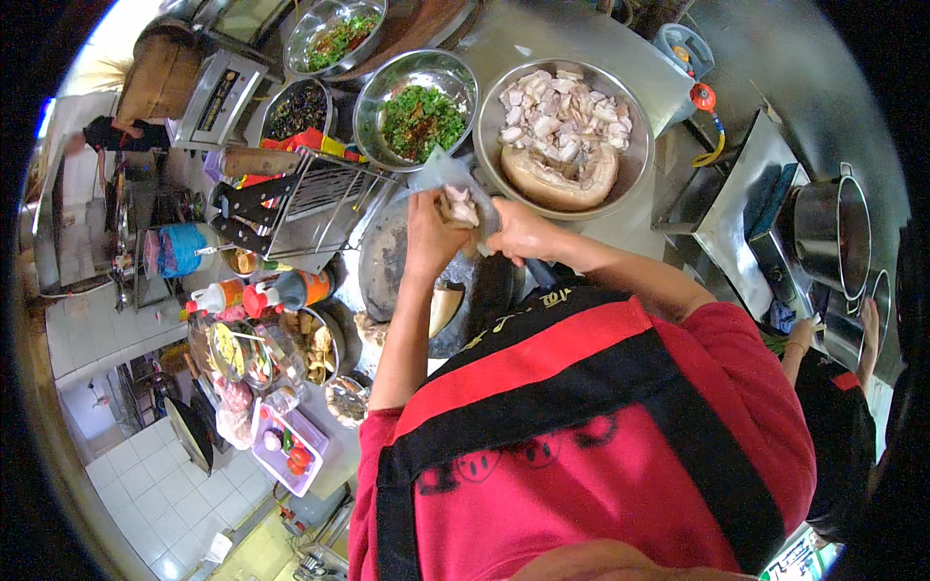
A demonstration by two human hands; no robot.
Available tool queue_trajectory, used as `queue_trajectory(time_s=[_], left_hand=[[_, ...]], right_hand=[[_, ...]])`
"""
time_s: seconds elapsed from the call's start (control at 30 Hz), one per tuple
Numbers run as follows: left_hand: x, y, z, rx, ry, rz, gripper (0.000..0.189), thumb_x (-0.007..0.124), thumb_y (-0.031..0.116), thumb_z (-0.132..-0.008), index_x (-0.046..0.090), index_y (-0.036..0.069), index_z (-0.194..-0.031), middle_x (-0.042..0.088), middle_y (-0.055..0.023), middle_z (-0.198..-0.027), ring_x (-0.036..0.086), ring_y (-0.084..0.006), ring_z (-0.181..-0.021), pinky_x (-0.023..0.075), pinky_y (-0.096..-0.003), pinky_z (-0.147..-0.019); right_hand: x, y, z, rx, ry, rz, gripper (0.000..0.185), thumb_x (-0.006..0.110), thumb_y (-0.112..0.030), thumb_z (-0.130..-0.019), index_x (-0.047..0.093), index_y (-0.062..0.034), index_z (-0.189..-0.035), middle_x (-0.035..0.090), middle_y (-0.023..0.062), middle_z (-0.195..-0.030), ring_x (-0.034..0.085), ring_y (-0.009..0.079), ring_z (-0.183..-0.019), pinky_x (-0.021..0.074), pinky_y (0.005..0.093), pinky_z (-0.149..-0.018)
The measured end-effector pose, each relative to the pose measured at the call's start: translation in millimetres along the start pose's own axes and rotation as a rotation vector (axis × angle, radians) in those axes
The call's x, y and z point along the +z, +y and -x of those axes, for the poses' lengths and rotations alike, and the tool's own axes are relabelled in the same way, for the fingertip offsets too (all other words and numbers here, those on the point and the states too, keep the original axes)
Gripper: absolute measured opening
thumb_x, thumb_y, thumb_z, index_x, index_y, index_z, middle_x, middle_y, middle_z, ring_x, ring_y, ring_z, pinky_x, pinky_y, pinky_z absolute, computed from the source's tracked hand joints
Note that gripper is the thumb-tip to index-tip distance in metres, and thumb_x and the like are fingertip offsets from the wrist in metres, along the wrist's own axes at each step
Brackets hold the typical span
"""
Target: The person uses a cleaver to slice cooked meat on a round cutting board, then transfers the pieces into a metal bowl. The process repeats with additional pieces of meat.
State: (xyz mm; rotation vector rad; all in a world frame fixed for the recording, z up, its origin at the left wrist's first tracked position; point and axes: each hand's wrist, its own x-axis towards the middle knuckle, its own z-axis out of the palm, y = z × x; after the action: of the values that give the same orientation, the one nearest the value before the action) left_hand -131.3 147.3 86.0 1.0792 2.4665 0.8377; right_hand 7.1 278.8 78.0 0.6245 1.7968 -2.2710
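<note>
My right hand [527, 229] grips a broad-bladed cleaver [438, 168], whose dark handle sticks out behind the hand. Pieces of pale cooked meat [459, 207] lie against the blade, and my left hand [430, 229] holds them there. Both hands are above a round, worn chopping block [381, 269]. Partly hidden behind my left forearm, a chunk of skin-on meat [445, 309] rests on the block. Just beyond my hands stands a wide steel basin [639, 163] with chopped meat [567, 109] and a large curved slab of skin-on pork [559, 181].
Steel bowls with chopped green herbs [425, 120] stand beyond the block. At left are a metal knife rack [316, 210], sauce bottles [290, 290] and a purple tray of vegetables [312, 436]. A gas cylinder [683, 51] stands far right. Another person's hands [799, 335] are by large pots [832, 229].
</note>
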Motion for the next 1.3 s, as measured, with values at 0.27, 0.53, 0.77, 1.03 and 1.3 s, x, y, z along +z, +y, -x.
queue_trajectory(time_s=[0.27, 0.53, 0.77, 1.03, 1.3], left_hand=[[44.8, 95.9, -120.7, 0.311, -0.105, -0.007, 0.077, 0.085, 0.020, -0.056, 0.057, -0.002, -0.123, 0.054, -0.0250, -0.116, 0.054, -0.0413, -0.114, 0.0468, -0.0418, -0.098], [62.1, 101.2, -138.9, 0.333, 0.101, 0.102, 0.021, 0.076, 0.025, -0.080, 0.078, 0.004, -0.085, 0.066, -0.0143, -0.058, 0.065, -0.0288, -0.052, 0.0544, -0.0390, -0.062], [69.7, 83.4, -121.7, 0.505, 0.169, 0.135, 0.031, 0.072, 0.022, -0.086, 0.072, 0.006, -0.112, 0.065, -0.0221, -0.121, 0.065, -0.0389, -0.106, 0.0525, -0.0398, -0.091], [-67.2, -70.1, 60.0, -0.072, -0.092, -0.224, 0.050, 0.079, 0.024, -0.080, 0.066, 0.005, -0.124, 0.068, -0.0178, -0.119, 0.067, -0.0331, -0.106, 0.0523, -0.0380, -0.094], [-63.9, -135.1, 190.4, -0.069, -0.362, -0.596, 0.081, 0.091, 0.032, -0.056, 0.059, 0.015, -0.128, 0.054, -0.0126, -0.125, 0.047, -0.0341, -0.125, 0.0390, -0.0512, -0.103]], right_hand=[[-118.6, -33.0, 23.3, -0.203, 0.633, 0.663, 0.033, 0.058, 0.001, -0.082, 0.052, 0.0025, -0.115, 0.065, 0.0192, -0.078, 0.065, 0.0306, -0.061, 0.0526, 0.0443, -0.055], [-165.0, -15.5, 51.9, -0.103, 1.009, 0.936, 0.035, 0.056, -0.010, -0.087, 0.053, -0.0011, -0.121, 0.067, 0.0297, -0.088, 0.066, 0.0465, -0.086, 0.0515, 0.0540, -0.078], [-168.2, 15.5, 39.6, -0.224, 0.966, 0.786, 0.038, 0.058, -0.013, -0.085, 0.056, -0.0055, -0.123, 0.068, 0.0250, -0.080, 0.069, 0.0355, -0.062, 0.0543, 0.0442, -0.064], [-132.1, -3.5, 102.1, -0.068, 0.636, 0.343, 0.036, 0.063, -0.014, -0.093, 0.056, -0.0014, -0.126, 0.056, 0.0001, -0.066, 0.048, 0.0068, -0.047, 0.0394, 0.0242, -0.041], [-55.1, 31.7, 41.4, -0.163, 0.005, 0.671, 0.026, 0.059, -0.010, -0.093, 0.055, -0.0049, -0.118, 0.052, -0.0011, -0.065, 0.045, 0.0075, -0.050, 0.0373, 0.0282, -0.043]])
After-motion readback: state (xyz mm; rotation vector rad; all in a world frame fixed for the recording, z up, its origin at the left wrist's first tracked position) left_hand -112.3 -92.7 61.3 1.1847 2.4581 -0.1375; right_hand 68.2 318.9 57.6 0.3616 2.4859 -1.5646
